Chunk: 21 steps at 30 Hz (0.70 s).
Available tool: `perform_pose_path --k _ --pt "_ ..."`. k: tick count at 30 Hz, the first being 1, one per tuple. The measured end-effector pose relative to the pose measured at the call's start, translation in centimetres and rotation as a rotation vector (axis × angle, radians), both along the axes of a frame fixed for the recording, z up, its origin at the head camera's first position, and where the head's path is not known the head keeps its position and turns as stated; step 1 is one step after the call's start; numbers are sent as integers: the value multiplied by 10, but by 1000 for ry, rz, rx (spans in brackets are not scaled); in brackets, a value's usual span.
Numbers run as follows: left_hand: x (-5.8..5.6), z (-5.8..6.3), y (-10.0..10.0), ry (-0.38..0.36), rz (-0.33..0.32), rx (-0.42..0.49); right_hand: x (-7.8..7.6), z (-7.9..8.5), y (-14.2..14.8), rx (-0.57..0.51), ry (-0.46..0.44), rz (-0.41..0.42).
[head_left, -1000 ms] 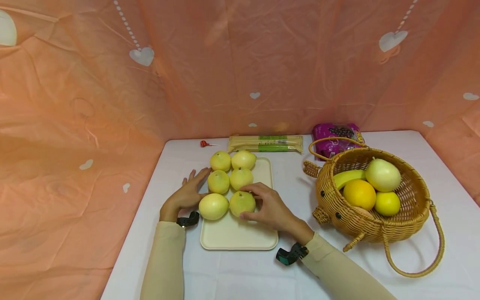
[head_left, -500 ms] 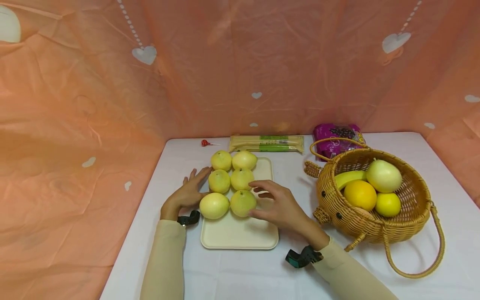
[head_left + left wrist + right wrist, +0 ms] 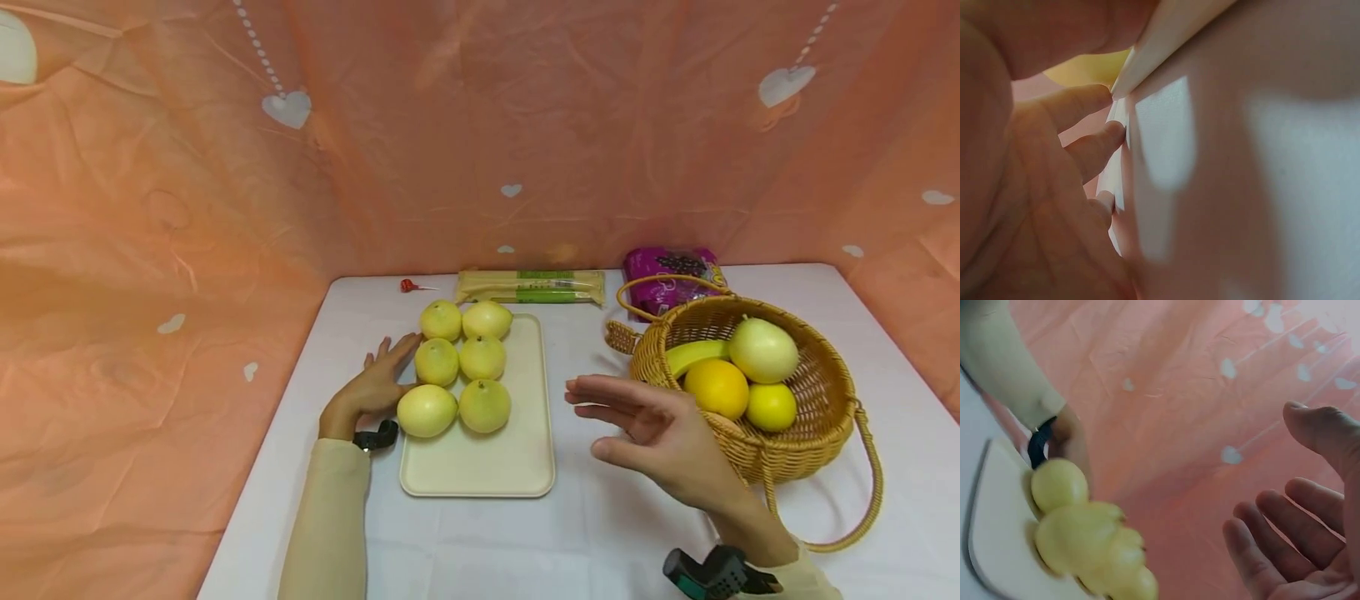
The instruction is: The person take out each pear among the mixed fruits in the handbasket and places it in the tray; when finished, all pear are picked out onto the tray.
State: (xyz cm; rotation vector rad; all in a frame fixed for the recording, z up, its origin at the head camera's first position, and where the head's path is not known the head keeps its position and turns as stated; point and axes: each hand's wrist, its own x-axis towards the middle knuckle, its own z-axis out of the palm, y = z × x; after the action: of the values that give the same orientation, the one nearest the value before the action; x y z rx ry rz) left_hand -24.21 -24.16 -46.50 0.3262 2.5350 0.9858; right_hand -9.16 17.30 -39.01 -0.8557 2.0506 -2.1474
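Several pale yellow round fruits (image 3: 483,407) stand in two columns on the left part of a cream tray (image 3: 480,477). Some have a small stem dimple, others a lemon-like tip. My left hand (image 3: 371,392) rests at the tray's left side beside the fruits. In the left wrist view its fingertips (image 3: 1105,97) touch the tray rim (image 3: 1166,31), with a bit of yellow fruit behind. My right hand (image 3: 660,437) is in the air between the tray and a wicker basket (image 3: 821,446), fingers extended and thumb apart, holding nothing; the right wrist view shows its bare palm.
The basket holds a banana (image 3: 695,356), an orange (image 3: 716,388), a pale green pear-like fruit (image 3: 763,350) and a yellow fruit (image 3: 772,407). Along the back lie a red lollipop (image 3: 407,285), a long beige-green packet (image 3: 531,287) and a purple bag (image 3: 663,279).
My right hand has let go of the front right fruit and moved right and nearer, over beside the basket. The left hand and the fruits have stayed in place.
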Motion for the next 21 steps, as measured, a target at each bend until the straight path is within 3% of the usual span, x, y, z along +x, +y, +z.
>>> perform_pose_path --k 5,9,13,18,21 --pt "0 0 0 -7 5 -2 18 13 42 42 47 -58" --pt "0 1 0 -15 13 -8 23 23 79 66 109 -110" --pt "1 1 1 -8 12 -16 25 33 114 215 119 -228" --pt "0 0 0 2 7 -18 16 37 147 487 159 -399" --pt "0 0 1 4 6 -17 8 39 162 605 183 -440"
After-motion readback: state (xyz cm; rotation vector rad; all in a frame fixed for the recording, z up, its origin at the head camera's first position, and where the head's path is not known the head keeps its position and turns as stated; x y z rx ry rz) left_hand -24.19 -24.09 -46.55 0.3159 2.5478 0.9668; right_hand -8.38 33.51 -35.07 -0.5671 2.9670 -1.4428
